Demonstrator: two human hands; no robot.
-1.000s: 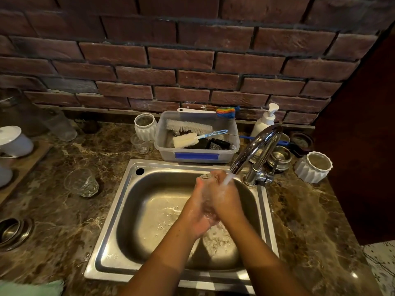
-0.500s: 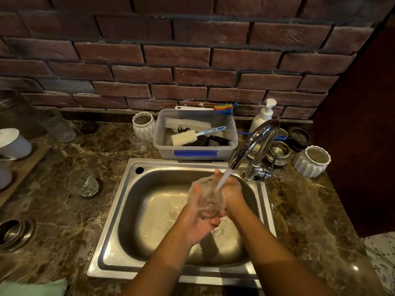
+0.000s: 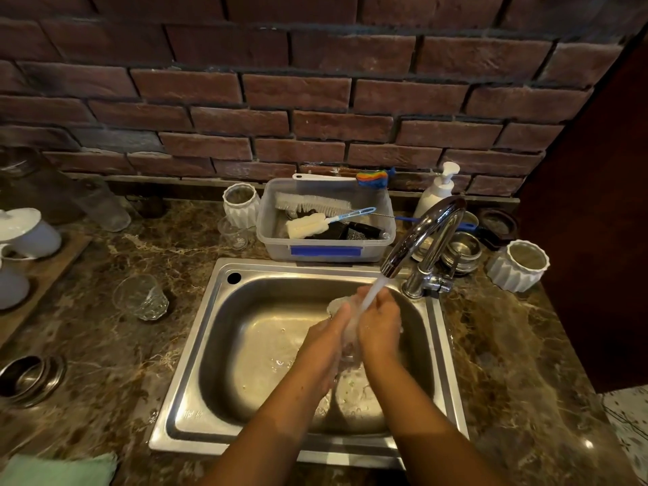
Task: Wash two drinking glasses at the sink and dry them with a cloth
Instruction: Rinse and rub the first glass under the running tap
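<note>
A drinking glass (image 3: 337, 304) is being held over the steel sink (image 3: 245, 271), directly beneath the stream of water (image 3: 372, 295) that is being poured from the chrome faucet (image 3: 420, 233). The glass is being gripped from both sides. The left hand (image 3: 324, 342) is being curled round its left side and the right hand (image 3: 380, 326) is being wrapped round its right side, so that only the rim and a strip of clear wall are being shown between them. The second glass (image 3: 140, 298) is being seen standing on the marble table (image 3: 105, 363), to the left of the sink and well apart from the hands. A green cloth (image 3: 59, 470) is being seen lying at the table's near-left corner. Behind the sink, brushes (image 3: 312, 204) are being stored in a clear plastic tub (image 3: 326, 249), with a white soap dispenser (image 3: 438, 189) just to its right.
</note>
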